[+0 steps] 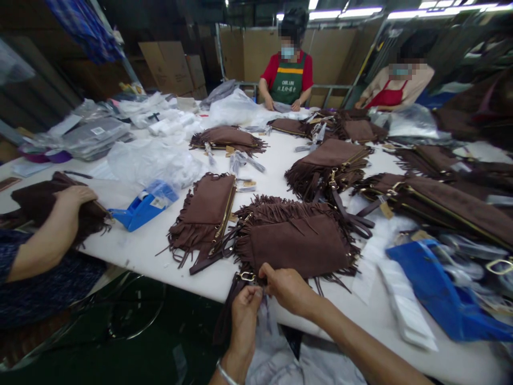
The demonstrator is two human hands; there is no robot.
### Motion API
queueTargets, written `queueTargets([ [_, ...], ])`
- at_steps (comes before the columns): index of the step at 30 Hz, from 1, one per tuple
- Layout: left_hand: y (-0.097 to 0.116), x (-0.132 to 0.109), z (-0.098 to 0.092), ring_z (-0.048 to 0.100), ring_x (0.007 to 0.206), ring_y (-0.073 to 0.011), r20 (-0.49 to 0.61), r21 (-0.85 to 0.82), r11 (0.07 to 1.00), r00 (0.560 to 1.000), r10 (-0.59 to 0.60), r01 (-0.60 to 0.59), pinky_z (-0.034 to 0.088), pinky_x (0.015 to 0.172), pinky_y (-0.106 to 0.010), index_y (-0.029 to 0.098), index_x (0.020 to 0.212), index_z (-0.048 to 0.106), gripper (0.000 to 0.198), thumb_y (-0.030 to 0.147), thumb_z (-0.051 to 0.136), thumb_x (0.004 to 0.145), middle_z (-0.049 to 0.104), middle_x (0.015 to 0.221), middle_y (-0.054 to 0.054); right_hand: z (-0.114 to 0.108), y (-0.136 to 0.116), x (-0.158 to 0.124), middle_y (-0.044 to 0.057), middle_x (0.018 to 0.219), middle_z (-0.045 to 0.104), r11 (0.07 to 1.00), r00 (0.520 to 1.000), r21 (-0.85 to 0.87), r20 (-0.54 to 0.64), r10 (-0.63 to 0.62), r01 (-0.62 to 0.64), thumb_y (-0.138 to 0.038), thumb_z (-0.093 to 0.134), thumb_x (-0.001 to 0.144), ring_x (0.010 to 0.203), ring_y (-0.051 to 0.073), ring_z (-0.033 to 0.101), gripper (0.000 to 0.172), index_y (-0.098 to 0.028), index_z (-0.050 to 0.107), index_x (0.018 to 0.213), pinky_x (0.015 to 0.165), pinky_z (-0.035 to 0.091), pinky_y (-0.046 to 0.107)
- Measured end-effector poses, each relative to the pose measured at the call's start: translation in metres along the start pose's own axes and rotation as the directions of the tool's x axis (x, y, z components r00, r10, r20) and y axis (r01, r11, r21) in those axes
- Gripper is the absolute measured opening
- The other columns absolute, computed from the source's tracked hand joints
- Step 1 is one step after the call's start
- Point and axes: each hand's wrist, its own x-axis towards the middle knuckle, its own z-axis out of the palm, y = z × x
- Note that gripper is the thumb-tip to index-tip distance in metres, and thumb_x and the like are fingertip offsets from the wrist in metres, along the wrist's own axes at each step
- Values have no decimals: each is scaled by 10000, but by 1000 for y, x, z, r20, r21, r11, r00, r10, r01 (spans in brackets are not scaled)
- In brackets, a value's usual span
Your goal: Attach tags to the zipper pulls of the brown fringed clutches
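Observation:
A brown fringed bag (pixel 298 243) lies flat at the table's front edge, its metal clasp (pixel 247 276) and dark strap (pixel 227 310) hanging over the edge. Just below the clasp, my left hand (pixel 245 313) is closed in a pinch. My right hand (pixel 289 289) meets it from the right, thumb and fingers pressed together against the bag's lower edge. Thin clear plastic wrap (pixel 267 315) hangs from between the two sets of fingertips, which hide exactly where it is gripped. A second brown fringed bag (pixel 210 200) with a gold zipper lies to the left.
Blue tape dispensers stand left (pixel 146 206) and right (pixel 444 289), the right one beside a folded white paper stack (pixel 406 305). More brown bags (pixel 452 198) pile up on the right. A co-worker's arm (pixel 52 230) rests on a bag at left; two people work across the table.

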Motion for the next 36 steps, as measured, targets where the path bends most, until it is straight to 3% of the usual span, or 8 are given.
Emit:
queueTargets([
  [6, 3, 0, -4, 555, 604, -130, 53, -38, 998, 998, -43, 45, 412, 572, -224, 134, 836, 666, 353, 425, 771, 666, 646, 703, -26, 13, 14, -6, 21, 865, 714, 991, 996, 102, -43, -84, 88, -173, 467, 880, 777, 176, 668, 288, -216, 447, 1163, 627, 340, 227],
  [12, 3, 3, -6, 595, 737, -171, 107, 52, 997, 993, 55, -61, 445, 689, -255, 130, 822, 660, 292, 377, 758, 700, 678, 779, -62, 7, 9, -4, 13, 825, 708, 991, 991, 31, -18, -130, 131, -125, 473, 851, 750, 179, 666, 297, -207, 439, 1135, 596, 314, 238],
  [23, -5, 7, -2, 459, 607, -116, -17, 156, 981, 992, 124, -119, 351, 573, -213, 145, 704, 649, 306, 446, 675, 751, 562, 631, 11, -11, -14, 13, 113, 859, 718, 965, 980, -212, 158, -122, 154, -47, 471, 782, 783, 227, 686, 330, -133, 461, 1100, 585, 368, 255],
  [29, -9, 9, 3, 465, 608, -124, -81, 92, 991, 991, 102, -94, 353, 571, -217, 138, 687, 647, 256, 392, 668, 711, 575, 635, -7, -1, -9, 2, 49, 863, 716, 1000, 1000, -29, 21, 1, 0, -116, 470, 827, 800, 199, 678, 263, -189, 483, 1079, 619, 347, 249],
  [36, -10, 5, 12, 503, 605, -128, -128, -34, 999, 991, 32, -37, 389, 577, -222, 137, 713, 641, 265, 397, 686, 688, 602, 650, -22, 13, -8, -12, -4, 823, 690, 960, 979, 240, -104, 173, -144, -110, 469, 806, 774, 158, 650, 242, -221, 497, 1020, 645, 334, 224],
])
